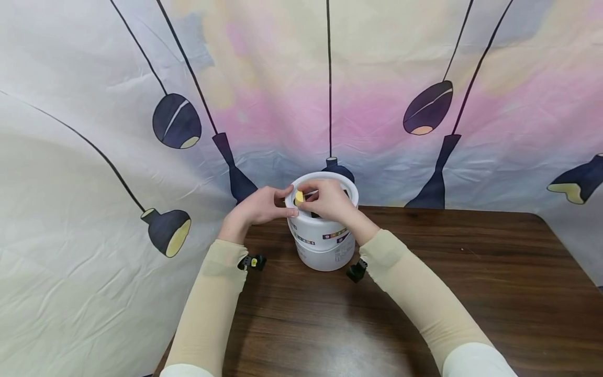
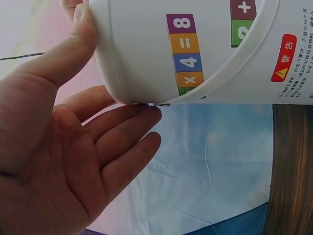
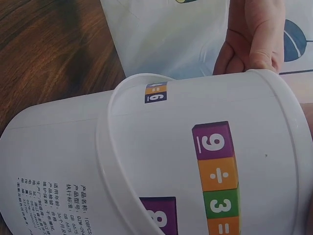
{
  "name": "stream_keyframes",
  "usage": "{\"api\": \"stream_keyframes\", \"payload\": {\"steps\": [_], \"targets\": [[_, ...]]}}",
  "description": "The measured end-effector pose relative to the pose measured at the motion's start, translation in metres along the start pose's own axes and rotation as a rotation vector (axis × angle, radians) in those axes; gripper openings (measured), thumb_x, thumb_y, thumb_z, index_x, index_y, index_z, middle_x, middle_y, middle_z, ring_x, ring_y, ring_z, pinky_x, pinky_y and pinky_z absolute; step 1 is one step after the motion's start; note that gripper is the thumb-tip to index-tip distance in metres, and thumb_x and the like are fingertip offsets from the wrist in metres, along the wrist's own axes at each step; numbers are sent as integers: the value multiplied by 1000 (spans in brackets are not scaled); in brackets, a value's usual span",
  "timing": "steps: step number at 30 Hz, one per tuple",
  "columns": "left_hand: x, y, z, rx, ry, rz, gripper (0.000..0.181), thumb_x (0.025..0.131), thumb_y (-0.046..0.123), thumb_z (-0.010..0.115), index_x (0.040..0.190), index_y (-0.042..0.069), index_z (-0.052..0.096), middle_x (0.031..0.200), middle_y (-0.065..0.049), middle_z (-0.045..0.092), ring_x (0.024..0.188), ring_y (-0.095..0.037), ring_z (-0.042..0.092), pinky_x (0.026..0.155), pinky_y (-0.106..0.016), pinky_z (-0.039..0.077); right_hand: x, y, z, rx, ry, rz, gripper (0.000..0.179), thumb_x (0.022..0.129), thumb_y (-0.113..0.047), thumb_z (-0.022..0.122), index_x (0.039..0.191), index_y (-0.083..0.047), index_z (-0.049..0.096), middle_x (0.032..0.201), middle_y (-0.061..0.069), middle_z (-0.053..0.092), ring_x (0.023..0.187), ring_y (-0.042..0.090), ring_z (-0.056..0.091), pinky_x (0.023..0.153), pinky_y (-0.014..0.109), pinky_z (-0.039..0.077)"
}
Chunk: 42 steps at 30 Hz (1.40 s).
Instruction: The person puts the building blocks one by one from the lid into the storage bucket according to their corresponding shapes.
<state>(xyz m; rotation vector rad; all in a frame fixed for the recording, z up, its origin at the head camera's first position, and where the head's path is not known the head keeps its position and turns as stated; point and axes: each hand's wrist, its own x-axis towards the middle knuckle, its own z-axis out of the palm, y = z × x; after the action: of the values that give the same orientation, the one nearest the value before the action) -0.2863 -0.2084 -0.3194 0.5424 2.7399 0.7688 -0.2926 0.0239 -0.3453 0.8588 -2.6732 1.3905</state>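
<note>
A white plastic bucket (image 1: 321,230) stands upright on the table, printed with coloured number blocks that also show in both wrist views. My left hand (image 1: 261,208) touches its left side, with the thumb at the rim (image 2: 103,54) and relaxed fingers (image 2: 129,139) along the outer wall. Over the bucket's opening, my right hand (image 1: 330,200) pinches a small yellow piece (image 1: 299,198) between thumb and fingers. That hand covers most of the opening, so the contents are mostly hidden. In the right wrist view the left hand (image 3: 254,36) appears beyond the bucket.
The dark wood table (image 1: 471,272) extends in front and to the right. Close behind the bucket hangs a cloth backdrop (image 1: 282,120) painted with lamps. A white handle (image 3: 110,142) loops around the bucket's side. Each wrist wears a small black camera (image 1: 254,262).
</note>
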Motion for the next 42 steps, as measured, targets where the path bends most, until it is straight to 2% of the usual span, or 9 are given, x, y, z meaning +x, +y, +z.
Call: {"api": "stream_keyframes", "payload": {"steps": [14, 22, 30, 34, 42], "targets": [[1, 0, 0, -8, 1, 8, 79, 101, 44, 76, 165, 15, 41, 163, -12, 48, 148, -30, 47, 115, -48, 46, -3, 1, 2, -33, 11, 7, 46, 97, -20, 82, 140, -8, 72, 135, 9, 73, 105, 21, 75, 88, 38, 62], [2, 0, 0, 2, 11, 4, 79, 100, 45, 77, 164, 15, 43, 164, -9, 47, 150, -29, 45, 117, -48, 44, -4, 2, 4, -70, 39, -51, 45, 97, -18, 81, 140, -6, 72, 131, 11, 74, 101, 21, 77, 86, 37, 63], [2, 0, -1, 1, 4, -10, 81, 100, 45, 77, 165, 15, 41, 165, -10, 46, 151, -29, 44, 118, -49, 43, -4, 2, 5, -81, 40, -61, 48, 97, -18, 81, 143, -7, 70, 128, 11, 75, 100, 21, 77, 86, 35, 62], [2, 1, -1, 7, -7, -16, 81, 100, 46, 77, 166, 16, 40, 166, -10, 45, 151, -29, 44, 118, -49, 43, -7, 2, 2, -27, 45, -63, 53, 98, -20, 81, 147, -8, 66, 127, 11, 76, 103, 21, 76, 86, 37, 62], [2, 3, 0, 16, 0, -12, 84, 98, 46, 79, 166, 16, 40, 164, -12, 47, 151, -30, 45, 119, -49, 42, -25, 13, -15, 190, 153, -90, 49, 99, -22, 80, 145, -11, 68, 128, 7, 76, 107, 18, 75, 87, 38, 63]]}}
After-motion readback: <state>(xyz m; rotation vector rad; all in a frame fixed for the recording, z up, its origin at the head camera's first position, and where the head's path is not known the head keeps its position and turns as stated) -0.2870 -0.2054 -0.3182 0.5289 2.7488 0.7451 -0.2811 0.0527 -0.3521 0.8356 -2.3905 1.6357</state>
